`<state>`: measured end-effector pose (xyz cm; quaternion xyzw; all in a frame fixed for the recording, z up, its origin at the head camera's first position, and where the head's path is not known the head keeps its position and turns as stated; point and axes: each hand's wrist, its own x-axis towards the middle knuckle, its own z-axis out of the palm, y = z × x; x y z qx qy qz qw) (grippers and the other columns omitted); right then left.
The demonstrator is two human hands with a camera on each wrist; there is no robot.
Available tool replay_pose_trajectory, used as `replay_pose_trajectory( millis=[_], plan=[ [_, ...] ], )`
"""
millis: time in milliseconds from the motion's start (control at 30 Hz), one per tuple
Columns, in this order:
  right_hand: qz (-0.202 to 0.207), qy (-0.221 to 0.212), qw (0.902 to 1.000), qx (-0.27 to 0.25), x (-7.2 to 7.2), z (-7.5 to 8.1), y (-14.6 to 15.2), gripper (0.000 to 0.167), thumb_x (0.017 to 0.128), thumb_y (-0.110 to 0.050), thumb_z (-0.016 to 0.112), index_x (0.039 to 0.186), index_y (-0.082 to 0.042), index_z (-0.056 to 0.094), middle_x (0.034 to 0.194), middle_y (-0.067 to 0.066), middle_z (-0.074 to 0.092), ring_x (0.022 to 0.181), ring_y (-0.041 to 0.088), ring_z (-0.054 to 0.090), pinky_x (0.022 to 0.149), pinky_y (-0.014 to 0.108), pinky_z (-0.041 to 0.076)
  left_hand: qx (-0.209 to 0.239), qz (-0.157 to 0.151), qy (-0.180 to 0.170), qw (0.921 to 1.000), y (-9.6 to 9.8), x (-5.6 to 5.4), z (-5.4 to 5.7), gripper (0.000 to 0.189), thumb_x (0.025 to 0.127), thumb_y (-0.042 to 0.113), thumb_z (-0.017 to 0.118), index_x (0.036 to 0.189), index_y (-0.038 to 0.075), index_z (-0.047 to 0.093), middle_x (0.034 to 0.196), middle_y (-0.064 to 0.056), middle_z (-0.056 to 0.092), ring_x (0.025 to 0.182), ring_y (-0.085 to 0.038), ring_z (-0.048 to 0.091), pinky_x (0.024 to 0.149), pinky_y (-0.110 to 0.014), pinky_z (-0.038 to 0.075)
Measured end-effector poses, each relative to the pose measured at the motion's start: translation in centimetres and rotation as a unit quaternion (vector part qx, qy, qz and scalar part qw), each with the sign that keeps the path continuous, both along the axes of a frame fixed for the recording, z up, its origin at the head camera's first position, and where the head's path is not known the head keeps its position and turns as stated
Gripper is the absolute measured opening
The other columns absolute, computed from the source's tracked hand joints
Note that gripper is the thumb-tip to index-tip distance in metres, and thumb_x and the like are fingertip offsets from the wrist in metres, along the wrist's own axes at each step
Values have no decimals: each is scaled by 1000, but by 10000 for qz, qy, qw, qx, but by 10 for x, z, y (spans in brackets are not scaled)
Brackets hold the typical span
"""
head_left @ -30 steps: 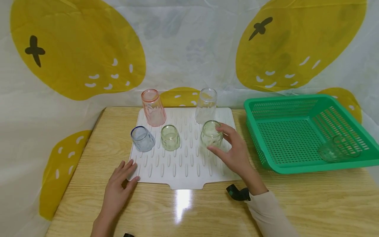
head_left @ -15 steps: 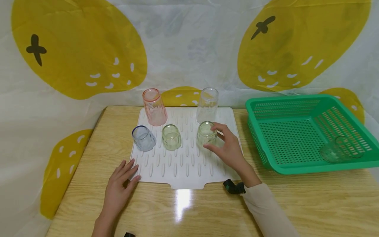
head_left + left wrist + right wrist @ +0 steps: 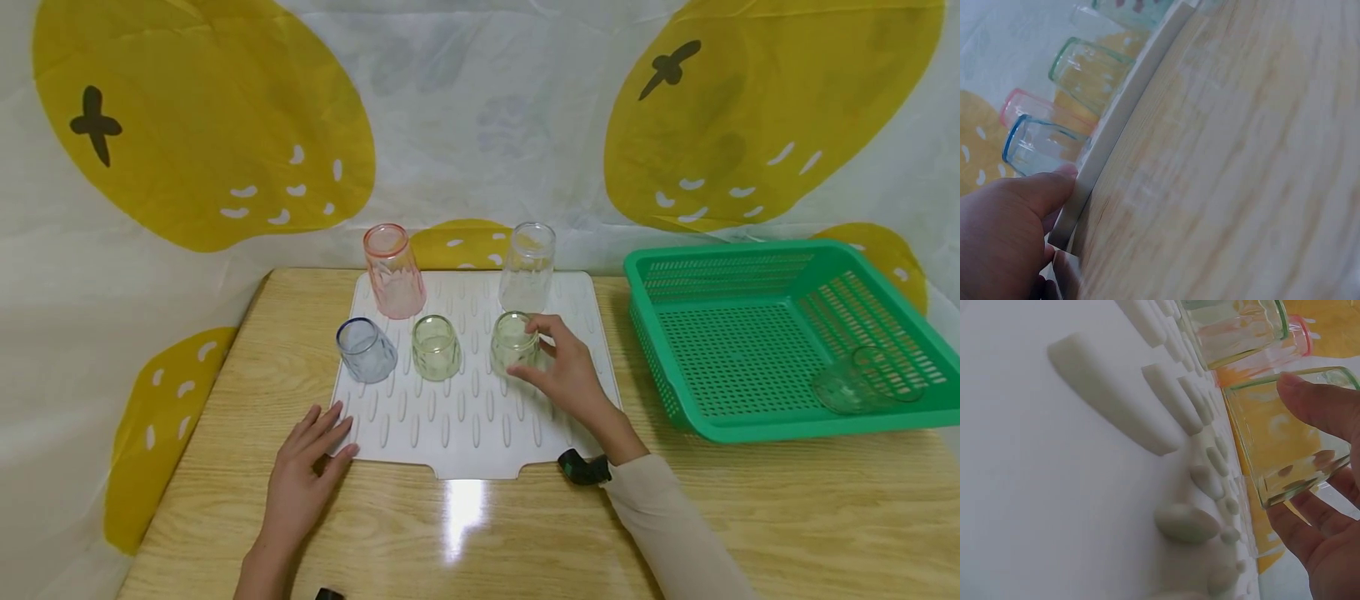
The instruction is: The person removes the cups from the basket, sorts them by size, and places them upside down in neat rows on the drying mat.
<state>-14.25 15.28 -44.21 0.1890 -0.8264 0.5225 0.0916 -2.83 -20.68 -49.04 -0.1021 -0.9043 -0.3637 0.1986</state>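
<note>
My right hand (image 3: pixel 566 367) holds a small light-green glass (image 3: pixel 512 350) upright over the right half of a white ridged draining board (image 3: pixel 450 425). Its thumb and fingers are on opposite sides of the glass (image 3: pixel 1285 444) in the right wrist view. Whether the base touches the board, I cannot tell. My left hand (image 3: pixel 303 475) rests at the board's front left corner, its thumb against the edge in the left wrist view. On the board also stand a second green glass (image 3: pixel 436 354), a blue-rimmed glass (image 3: pixel 367 354), a tall pink glass (image 3: pixel 397 279) and a tall clear glass (image 3: pixel 527 275).
A green plastic basket (image 3: pixel 675 429) stands to the right on the wooden table (image 3: pixel 390 542). One see-through glass (image 3: pixel 847 387) lies on its side in it. Behind the table hangs a white cloth (image 3: pixel 480 100) with yellow fruit prints.
My right hand has carried the green glass leftward and slightly toward me over the board. The left hand stays at the corner, and the other glasses have not moved.
</note>
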Motion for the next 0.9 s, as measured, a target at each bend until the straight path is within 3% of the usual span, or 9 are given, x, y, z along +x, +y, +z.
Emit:
replay_pose_trajectory(
  millis=[400,700,900],
  plan=[
    [-38,-113,9993,347,-4,-5,-2,56,70,-7,85,110,-11,46,131,10,51,122,30,50,95,43,49,27,-6,-19,10000,-1,0,-1,40,77,5,79,116,3,70,131,-12,58,128,-41,41,107,-59,27],
    [123,-221,9979,599,-6,-2,2,55,72,-7,83,111,-11,45,131,15,51,118,26,50,91,43,51,23,-7,-72,10000,-1,0,1,40,77,6,79,117,3,69,131,-12,57,129,-42,41,107,-60,26],
    [311,-227,9958,832,-6,6,5,50,76,-8,81,114,-10,49,126,11,52,119,25,50,90,42,52,49,-14,-102,9999,0,0,2,40,78,6,78,116,3,69,131,-13,57,129,-42,41,106,-61,26]
  ],
)
